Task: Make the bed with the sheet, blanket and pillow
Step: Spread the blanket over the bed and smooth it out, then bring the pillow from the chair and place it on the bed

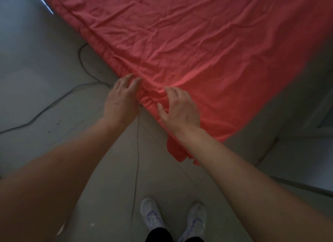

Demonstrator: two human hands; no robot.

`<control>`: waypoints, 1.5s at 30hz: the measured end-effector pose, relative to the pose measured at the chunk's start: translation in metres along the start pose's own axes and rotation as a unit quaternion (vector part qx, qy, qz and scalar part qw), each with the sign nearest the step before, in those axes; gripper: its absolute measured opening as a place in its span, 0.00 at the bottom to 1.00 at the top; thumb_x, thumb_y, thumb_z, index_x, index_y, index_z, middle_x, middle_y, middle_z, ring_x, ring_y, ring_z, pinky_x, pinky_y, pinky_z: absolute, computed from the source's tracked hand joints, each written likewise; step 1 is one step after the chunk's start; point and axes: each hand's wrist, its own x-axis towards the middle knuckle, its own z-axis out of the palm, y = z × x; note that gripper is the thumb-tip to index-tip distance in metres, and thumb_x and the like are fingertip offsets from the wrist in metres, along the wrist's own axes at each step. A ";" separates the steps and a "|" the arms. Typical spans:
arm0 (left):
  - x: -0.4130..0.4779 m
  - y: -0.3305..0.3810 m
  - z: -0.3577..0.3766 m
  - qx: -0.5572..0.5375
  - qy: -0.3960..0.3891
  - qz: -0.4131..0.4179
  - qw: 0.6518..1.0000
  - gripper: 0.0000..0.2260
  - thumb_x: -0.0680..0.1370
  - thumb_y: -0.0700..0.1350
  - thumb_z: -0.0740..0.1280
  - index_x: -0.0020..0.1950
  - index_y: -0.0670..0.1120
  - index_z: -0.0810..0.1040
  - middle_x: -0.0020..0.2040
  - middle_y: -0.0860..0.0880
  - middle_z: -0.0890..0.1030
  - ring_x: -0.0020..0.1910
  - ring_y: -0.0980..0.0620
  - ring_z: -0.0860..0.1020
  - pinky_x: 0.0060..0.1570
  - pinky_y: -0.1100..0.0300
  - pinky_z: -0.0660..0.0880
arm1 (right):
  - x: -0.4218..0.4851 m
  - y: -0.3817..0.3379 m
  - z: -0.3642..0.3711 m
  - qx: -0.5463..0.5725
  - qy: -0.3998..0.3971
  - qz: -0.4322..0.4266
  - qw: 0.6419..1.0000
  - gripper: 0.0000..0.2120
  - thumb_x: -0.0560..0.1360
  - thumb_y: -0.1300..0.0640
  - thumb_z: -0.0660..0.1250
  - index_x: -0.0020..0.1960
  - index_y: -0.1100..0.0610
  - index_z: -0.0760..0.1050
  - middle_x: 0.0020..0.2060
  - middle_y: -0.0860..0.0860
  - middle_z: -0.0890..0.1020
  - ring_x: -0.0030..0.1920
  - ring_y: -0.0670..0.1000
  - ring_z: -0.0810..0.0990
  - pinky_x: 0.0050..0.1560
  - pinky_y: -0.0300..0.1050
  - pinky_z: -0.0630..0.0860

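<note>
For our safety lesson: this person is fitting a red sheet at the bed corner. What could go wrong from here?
The cable on the floor runs right by the shoes, so a step might catch it. A loose flap of the sheet hangs below the corner and could stay untucked.

The sheet (pixel 198 43) is thin matt cloth, finely creased beyond the left hand (pixel 120 101) and right hand (pixel 180 110) and bunched into soft folds between them. Left of the hands, the floor (pixel 45 70) looks hard, smooth and dull. The cable (pixel 137 151) has a dark smooth sheath. The shoes (pixel 153 214) look like white cloth.
</note>
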 end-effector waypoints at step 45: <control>-0.108 0.207 -0.758 0.071 0.255 -0.119 0.957 0.21 0.79 0.36 0.62 0.73 0.44 0.72 0.69 0.39 0.75 0.64 0.38 0.76 0.64 0.53 0.71 | -0.017 -0.395 -0.622 -0.020 0.104 -0.268 0.958 0.27 0.78 0.48 0.64 0.75 0.55 0.67 0.70 0.57 0.74 0.68 0.59 0.74 0.66 0.54 0.74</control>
